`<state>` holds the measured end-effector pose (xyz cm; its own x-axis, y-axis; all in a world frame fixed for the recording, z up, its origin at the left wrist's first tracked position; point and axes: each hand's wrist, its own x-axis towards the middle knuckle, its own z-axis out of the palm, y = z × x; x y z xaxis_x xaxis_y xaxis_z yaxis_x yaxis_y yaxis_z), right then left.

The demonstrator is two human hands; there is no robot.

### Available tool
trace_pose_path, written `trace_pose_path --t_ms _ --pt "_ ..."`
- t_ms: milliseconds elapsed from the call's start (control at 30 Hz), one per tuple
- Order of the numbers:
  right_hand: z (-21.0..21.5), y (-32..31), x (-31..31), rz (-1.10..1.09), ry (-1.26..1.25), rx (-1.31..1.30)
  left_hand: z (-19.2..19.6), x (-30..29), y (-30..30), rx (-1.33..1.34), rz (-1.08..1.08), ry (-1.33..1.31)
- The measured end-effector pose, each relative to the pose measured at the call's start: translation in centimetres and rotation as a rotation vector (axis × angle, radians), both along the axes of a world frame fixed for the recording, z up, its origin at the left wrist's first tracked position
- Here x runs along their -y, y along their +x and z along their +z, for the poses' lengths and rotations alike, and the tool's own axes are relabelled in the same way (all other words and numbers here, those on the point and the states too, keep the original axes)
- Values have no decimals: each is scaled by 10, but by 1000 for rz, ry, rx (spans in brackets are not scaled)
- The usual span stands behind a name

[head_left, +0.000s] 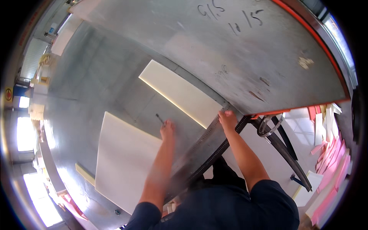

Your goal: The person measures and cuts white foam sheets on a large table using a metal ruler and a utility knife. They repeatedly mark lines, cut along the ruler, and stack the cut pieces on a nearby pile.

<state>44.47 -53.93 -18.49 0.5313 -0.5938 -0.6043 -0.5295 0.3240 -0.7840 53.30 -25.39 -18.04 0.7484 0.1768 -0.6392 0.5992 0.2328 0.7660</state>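
My left hand (167,130) is over the grey table, its fingers closed on a thin dark tool (159,118) whose exact kind I cannot make out. My right hand (229,120) is at the table's near edge, fingers curled, by the right-hand corner of a long cream foam strip (180,92). Whether those fingers grip the strip or only touch it, I cannot tell. The strip lies flat along the foot of an upright grey panel. A larger pale foam sheet (126,157) lies left of my left forearm, which covers part of it.
The tall grey panel (245,53) has an orange-red rim and handwritten marks. A notched metal strip (209,132) follows the table's near edge. A narrow yellowish offcut (85,174) lies beyond the larger sheet. Pink and white foam scraps (331,157) are piled at the right, past a dark bar (285,149).
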Motion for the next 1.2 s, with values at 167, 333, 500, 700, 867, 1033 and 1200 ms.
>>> trace_pose_path --t_ms 167,333,500,700,867,1033,1200 --pt "-8 1 -22 -20 190 -90 -17 45 79 90 -79 77" --pt "-53 13 -14 212 -106 -71 -28 79 101 92 -95 2" --pt "-2 22 8 109 -53 -45 -10 105 102 71 -138 -13" --pt "-5 18 5 115 -52 -70 -5 106 100 79 -108 -30" --pt "-12 14 7 98 -21 -50 -2 108 97 48 -104 -1" --pt "4 15 9 67 6 -59 -1 104 94 54 -150 -32" --pt "-4 11 11 90 -30 -85 -1 99 93 76 -200 -109"
